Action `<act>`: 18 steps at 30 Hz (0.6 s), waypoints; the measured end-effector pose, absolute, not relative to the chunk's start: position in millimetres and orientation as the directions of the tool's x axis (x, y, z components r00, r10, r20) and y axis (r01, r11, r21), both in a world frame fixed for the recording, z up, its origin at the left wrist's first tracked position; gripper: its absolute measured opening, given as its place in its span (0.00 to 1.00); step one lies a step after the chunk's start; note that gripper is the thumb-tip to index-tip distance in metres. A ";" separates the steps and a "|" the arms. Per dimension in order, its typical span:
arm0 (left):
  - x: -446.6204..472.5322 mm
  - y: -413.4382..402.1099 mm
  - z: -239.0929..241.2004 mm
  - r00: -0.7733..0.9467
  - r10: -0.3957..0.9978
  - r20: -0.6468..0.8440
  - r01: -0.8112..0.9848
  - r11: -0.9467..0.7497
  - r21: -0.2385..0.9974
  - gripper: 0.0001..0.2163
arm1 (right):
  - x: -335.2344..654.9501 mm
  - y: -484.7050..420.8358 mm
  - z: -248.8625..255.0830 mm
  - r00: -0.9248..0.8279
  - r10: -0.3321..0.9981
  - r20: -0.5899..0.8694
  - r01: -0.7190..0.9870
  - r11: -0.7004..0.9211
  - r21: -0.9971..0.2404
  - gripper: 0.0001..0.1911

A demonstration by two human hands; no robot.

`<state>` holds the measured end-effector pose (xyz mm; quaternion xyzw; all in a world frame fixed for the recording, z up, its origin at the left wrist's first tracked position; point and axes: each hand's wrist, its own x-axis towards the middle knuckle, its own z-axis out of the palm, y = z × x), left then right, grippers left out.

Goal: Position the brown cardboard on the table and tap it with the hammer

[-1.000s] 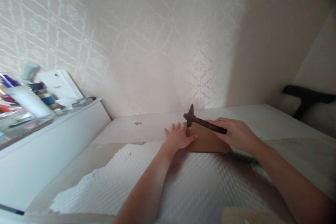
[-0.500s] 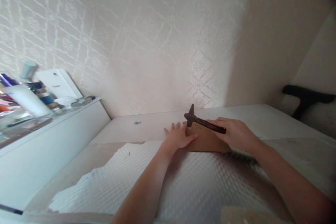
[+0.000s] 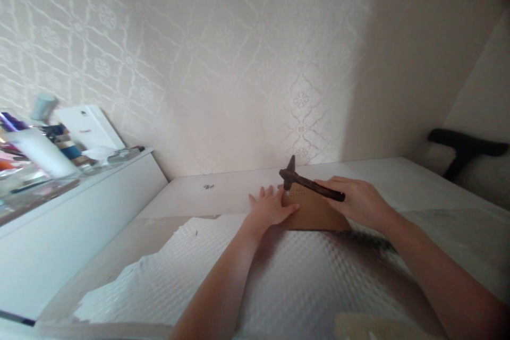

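Observation:
A small brown board (image 3: 313, 212) lies on the white table (image 3: 223, 194) near the wall. My left hand (image 3: 269, 208) rests against the board's left edge, fingers stretched forward and thumb laid on the board. My right hand (image 3: 358, 202) is wrapped round the handle of a dark hammer (image 3: 306, 183). The hammer's head hovers over the board's far left corner, just beside my left fingertips. A row of tiny dots shows on the board under the hammer.
A sheet of silvery bubble wrap (image 3: 279, 281) covers the near part of the table. A white shelf (image 3: 59, 196) on the left carries tubes, bottles and a white box. A dark chair armrest (image 3: 462, 149) stands at the right. Small dark bits (image 3: 208, 186) lie near the wall.
The hammer head has shifted very slightly. Both hands stay in the same place on the board.

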<state>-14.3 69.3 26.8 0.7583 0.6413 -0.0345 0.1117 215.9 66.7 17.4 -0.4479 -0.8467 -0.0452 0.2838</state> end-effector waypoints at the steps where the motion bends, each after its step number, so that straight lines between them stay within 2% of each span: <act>1: -14.5 69.5 26.5 0.178 0.966 -0.189 0.980 -0.155 0.128 0.40 | 215.6 66.7 17.5 -0.432 0.737 0.520 0.789 0.588 -0.179 0.23; 6: -15.6 70.4 24.6 0.183 0.966 -0.183 0.978 -0.160 0.132 0.40 | 214.9 66.5 18.0 -0.472 0.736 0.486 0.767 0.614 -0.185 0.24; 18: -15.6 69.1 26.2 0.186 0.967 -0.174 0.979 -0.167 0.120 0.39 | 213.1 65.9 17.3 -0.433 0.726 0.535 0.785 0.595 -0.173 0.23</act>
